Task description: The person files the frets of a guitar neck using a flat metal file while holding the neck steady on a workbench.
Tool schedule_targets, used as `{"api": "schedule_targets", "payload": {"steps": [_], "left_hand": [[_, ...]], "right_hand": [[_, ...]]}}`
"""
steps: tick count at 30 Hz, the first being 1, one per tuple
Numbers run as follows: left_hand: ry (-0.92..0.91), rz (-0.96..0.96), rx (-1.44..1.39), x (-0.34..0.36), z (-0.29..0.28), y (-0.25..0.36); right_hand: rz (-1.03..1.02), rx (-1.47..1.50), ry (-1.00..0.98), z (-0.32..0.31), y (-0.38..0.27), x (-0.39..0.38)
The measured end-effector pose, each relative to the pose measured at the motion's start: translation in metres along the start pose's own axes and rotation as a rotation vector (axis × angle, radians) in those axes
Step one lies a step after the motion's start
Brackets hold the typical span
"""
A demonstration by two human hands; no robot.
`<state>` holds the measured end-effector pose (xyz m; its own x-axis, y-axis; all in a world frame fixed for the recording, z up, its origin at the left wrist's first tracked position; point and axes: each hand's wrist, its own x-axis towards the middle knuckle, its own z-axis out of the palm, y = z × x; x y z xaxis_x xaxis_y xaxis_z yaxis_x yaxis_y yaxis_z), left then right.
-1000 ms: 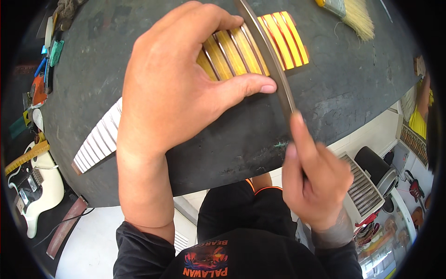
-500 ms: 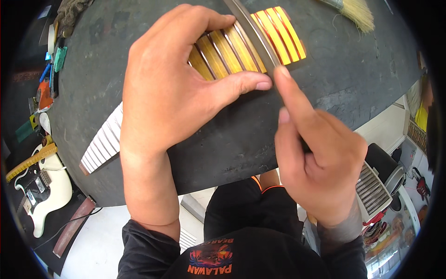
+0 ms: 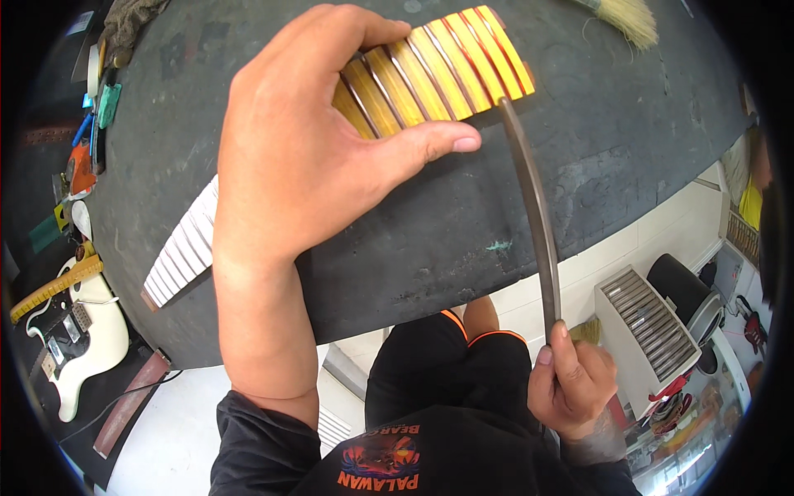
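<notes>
A fretted guitar neck (image 3: 434, 62) lies diagonally on a dark bench mat, its fretboard looking yellow between the metal frets at the far right and whitish at the lower left. My left hand (image 3: 289, 140) curves over its middle, thumb along the near edge and fingers on the far edge, hiding that stretch. My right hand (image 3: 572, 384) grips the end of a long, narrow dark metal file (image 3: 533, 215), below the bench's near edge. The file's far tip meets the neck's near edge close to its right end.
A pale brush (image 3: 627, 23) lies at the far right of the mat (image 3: 397, 264). Hand tools (image 3: 101, 120) line the left edge. A white guitar body (image 3: 95, 343) sits at the lower left. Beyond the near edge stands a rack of slim bars (image 3: 649, 331).
My right hand has drawn the file back toward me and down, from lying across the frets to only its tip at the neck's edge. My left hand has barely moved.
</notes>
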<state>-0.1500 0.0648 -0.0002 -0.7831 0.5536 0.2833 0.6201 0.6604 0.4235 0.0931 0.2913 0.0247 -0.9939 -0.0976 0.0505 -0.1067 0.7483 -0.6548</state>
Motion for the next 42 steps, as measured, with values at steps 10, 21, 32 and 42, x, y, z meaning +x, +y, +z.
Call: {"api": "schedule_targets", "payload": {"steps": [10, 21, 32, 42], "left_hand": [[0.016, 0.003, 0.0, -0.002, -0.002, -0.002], [0.032, 0.014, -0.12, 0.008, -0.005, 0.005], [-0.051, -0.071, -0.162, 0.009, -0.009, 0.006], [0.054, 0.018, -0.127, 0.001, 0.001, -0.006]], "right_hand": [[-0.011, -0.015, -0.025, 0.003, -0.003, 0.002], [-0.009, -0.08, 0.027, 0.015, -0.013, 0.083], [-0.031, -0.035, 0.068, 0.023, -0.006, 0.055], [-0.025, -0.051, 0.068, 0.02, -0.01, 0.118]]}}
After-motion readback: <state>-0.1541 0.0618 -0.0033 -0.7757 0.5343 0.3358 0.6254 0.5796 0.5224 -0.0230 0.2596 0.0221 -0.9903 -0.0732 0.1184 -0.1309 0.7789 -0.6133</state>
